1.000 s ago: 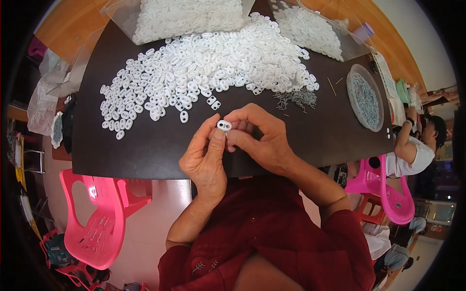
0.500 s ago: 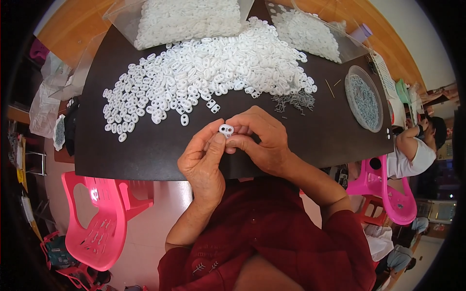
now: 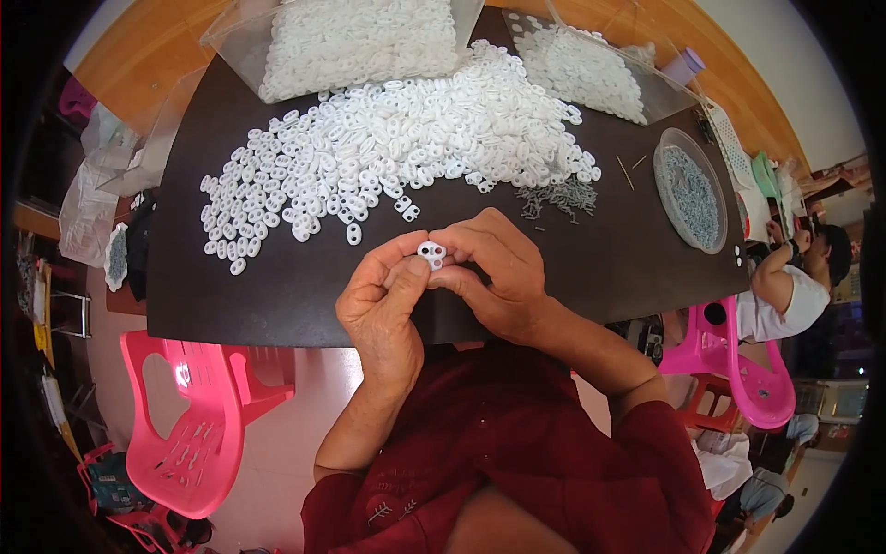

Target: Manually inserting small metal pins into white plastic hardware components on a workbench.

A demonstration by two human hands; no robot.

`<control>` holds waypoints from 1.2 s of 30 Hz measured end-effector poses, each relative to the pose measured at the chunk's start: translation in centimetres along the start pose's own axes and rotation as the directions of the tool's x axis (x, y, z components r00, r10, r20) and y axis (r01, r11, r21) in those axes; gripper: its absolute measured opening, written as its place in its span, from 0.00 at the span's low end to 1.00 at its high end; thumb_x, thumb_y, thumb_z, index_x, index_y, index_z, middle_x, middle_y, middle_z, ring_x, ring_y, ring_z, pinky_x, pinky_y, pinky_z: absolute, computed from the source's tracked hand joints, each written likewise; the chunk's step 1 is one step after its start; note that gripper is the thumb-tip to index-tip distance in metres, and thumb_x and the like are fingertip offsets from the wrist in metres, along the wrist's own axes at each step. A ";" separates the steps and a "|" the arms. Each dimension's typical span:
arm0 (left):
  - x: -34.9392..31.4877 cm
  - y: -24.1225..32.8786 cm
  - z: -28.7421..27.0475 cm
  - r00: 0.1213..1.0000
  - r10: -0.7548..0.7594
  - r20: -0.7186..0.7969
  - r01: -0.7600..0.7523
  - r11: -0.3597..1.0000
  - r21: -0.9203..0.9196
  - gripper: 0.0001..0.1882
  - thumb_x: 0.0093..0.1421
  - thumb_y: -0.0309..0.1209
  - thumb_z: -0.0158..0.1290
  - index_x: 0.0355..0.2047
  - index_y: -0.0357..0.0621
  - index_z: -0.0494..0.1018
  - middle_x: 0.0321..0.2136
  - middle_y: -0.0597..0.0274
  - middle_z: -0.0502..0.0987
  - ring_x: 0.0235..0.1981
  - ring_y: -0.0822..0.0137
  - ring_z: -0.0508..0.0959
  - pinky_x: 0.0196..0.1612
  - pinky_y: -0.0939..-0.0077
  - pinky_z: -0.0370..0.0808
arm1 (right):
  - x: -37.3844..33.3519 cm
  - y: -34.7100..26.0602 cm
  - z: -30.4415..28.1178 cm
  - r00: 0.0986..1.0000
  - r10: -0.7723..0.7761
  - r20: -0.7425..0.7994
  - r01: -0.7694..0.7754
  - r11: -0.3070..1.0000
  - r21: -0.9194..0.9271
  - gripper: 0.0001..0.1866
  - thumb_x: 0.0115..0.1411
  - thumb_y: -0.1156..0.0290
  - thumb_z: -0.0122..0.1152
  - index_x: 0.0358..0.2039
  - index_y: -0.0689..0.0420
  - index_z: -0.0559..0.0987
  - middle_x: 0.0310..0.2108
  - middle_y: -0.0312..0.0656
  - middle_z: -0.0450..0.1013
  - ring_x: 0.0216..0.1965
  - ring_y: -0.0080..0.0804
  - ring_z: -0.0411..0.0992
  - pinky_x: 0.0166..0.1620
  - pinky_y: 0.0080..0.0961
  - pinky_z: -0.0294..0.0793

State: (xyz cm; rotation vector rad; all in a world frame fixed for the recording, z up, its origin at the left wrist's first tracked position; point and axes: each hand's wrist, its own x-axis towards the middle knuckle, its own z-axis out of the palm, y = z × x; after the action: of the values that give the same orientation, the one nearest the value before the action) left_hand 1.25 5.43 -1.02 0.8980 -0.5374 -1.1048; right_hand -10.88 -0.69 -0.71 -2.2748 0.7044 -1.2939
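Observation:
Above the near edge of the dark table, a small white plastic piece with round holes (image 3: 431,250) is held between my two hands. The thumb and fingertips of my left hand (image 3: 383,300) pinch its left and lower side. My right hand (image 3: 503,277) has its thumb and curled fingers closed on the right side. Whether the piece is one part or two joined parts is hard to see. Just beyond lies a big heap of white oval two-hole pieces (image 3: 397,138), a few loose ones nearest my fingers. Small grey springs or pins (image 3: 558,198) lie at its right end.
A round clear tub (image 3: 661,175) of grey bits stands at the right. Clear bins (image 3: 235,46) of white pieces sit at the back. Two thin sticks (image 3: 626,173) lie beside the tub. Pink chairs (image 3: 189,443) flank the table; a person in white (image 3: 784,286) sits at right.
The piece between my fingers has turned slightly, so more of its holes show. Both hands stay closed on it in nearly the same place.

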 end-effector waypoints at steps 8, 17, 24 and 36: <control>-0.1 -0.3 -0.5 0.995 0.070 0.064 -0.075 0.994 0.077 0.12 0.60 0.24 0.51 0.43 0.31 0.72 0.35 0.58 0.76 0.37 0.75 0.74 0.43 0.83 0.70 | -0.1 -0.1 0.0 1.000 -0.003 -0.019 0.004 0.999 0.042 0.16 0.44 0.80 0.67 0.36 0.62 0.77 0.28 0.38 0.72 0.25 0.25 0.66 0.28 0.19 0.67; -0.1 -1.9 -0.9 0.966 0.236 0.108 -0.250 0.956 0.150 0.13 0.62 0.26 0.50 0.45 0.32 0.72 0.35 0.62 0.73 0.36 0.76 0.71 0.42 0.83 0.67 | -0.5 -0.3 0.3 0.994 0.099 -0.037 -0.093 0.986 0.141 0.16 0.46 0.79 0.67 0.38 0.63 0.77 0.29 0.39 0.72 0.26 0.22 0.66 0.28 0.16 0.67; 0.0 -1.9 -0.7 0.935 0.344 0.082 -0.352 0.889 0.292 0.12 0.62 0.25 0.50 0.44 0.35 0.74 0.30 0.67 0.70 0.31 0.78 0.68 0.36 0.86 0.66 | -0.6 -0.3 0.7 0.994 0.108 -0.033 -0.101 0.981 0.167 0.16 0.47 0.79 0.66 0.39 0.63 0.77 0.29 0.39 0.72 0.26 0.22 0.66 0.28 0.17 0.66; 0.2 -2.0 -1.3 0.931 0.347 0.117 -0.365 0.863 0.349 0.11 0.60 0.24 0.51 0.43 0.35 0.75 0.28 0.67 0.70 0.29 0.77 0.67 0.33 0.85 0.65 | -0.7 -0.5 0.6 0.993 0.109 -0.034 -0.103 0.984 0.148 0.19 0.46 0.79 0.67 0.41 0.63 0.76 0.32 0.39 0.72 0.26 0.22 0.66 0.28 0.17 0.66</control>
State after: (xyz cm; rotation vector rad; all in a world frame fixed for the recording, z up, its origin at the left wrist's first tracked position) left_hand 1.28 5.35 -3.39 1.0424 -0.9343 -0.6978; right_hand -10.53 0.21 -1.17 -2.0706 0.7107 -1.3023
